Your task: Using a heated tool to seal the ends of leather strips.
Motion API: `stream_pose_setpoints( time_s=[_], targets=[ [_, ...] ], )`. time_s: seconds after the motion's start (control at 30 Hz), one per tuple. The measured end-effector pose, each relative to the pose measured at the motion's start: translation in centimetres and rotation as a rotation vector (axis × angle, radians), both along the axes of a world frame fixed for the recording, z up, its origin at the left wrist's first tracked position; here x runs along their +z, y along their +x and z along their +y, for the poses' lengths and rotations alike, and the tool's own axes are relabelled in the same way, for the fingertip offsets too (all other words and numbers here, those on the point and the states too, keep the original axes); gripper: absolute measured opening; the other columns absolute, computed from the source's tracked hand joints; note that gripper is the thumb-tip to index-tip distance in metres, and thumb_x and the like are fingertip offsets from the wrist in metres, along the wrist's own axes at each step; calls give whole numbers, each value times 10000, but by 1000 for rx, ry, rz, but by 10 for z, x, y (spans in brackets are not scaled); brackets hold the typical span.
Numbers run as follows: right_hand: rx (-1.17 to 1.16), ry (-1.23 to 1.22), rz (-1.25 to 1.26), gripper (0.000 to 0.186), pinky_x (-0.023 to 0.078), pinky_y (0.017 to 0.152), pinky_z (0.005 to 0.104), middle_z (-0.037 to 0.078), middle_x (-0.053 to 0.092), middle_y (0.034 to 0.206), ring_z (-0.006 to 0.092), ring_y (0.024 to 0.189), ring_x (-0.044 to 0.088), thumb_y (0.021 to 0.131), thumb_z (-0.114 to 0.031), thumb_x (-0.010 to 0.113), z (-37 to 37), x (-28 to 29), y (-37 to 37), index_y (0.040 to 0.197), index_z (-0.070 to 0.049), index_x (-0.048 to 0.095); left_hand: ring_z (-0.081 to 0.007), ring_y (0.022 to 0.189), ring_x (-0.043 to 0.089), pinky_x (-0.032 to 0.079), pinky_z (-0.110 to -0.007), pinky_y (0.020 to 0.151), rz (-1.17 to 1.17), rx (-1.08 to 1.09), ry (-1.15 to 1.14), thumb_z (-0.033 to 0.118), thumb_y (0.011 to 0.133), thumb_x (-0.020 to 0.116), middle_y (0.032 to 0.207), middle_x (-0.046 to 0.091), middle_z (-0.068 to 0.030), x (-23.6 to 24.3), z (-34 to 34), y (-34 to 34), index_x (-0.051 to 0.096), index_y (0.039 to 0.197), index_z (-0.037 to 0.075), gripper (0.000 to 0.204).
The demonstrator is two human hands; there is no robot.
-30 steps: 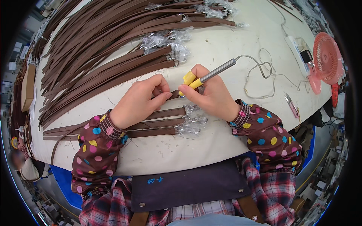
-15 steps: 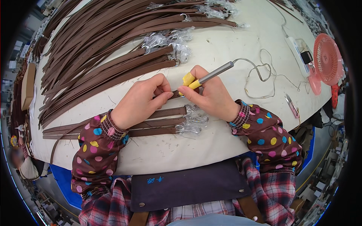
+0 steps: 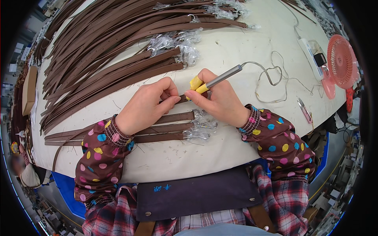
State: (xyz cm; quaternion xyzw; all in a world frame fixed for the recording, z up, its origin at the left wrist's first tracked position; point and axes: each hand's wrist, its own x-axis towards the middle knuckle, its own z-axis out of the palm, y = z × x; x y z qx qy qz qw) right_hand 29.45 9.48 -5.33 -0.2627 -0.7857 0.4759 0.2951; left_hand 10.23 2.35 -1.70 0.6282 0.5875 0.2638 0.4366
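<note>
Between my hands is a brown leather-look strap (image 3: 183, 98). My left hand (image 3: 145, 103) is closed on it, thumb and forefinger pinching its edge. My right hand (image 3: 224, 101) grips a corded pen-shaped tool (image 3: 223, 77), grey at the back and yellow toward the grip, much like a soldering iron. It slants down toward the strap; the tip is hidden by my fingers. Yellow wrapping (image 3: 195, 82) covers my right forefinger. Whether the right fingers also touch the strap's end cannot be made out. Just below lie several finished-looking straps (image 3: 169, 128) with plastic-wrapped metal ends (image 3: 201, 126).
A large heap of brown straps (image 3: 98, 51) covers the far left of the pale table (image 3: 236, 145). The tool's grey cord (image 3: 271, 74) loops toward a white power strip (image 3: 309, 57). At the right stand a pink fan (image 3: 341, 62) and small thread snips (image 3: 304, 110).
The pen-shaped tool has shifted very slightly left in my right hand, its cord moving along. My left hand keeps its pinch on the strap.
</note>
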Motion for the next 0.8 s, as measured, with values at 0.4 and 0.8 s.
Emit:
stream_pose_setpoints(
  time_s=[0.4,0.8],
  targets=[
    [-78,-133,162,254,408,497,232,51,548,675,75,559,502,872,-166,637,1,1,5,884,-19,430,-169,606,587,456,-294,564,109,-11,-28,136,855,638,702,607,-85,9,11,8,537,876,-4,174],
    [-41,-187,192,251,427,511,222,52,573,703,65,584,522,886,-172,624,2,1,6,888,-8,434,-73,613,536,462,-221,564,73,28,-98,81,859,622,726,601,-17,2,13,8,573,848,8,89]
  ],
)
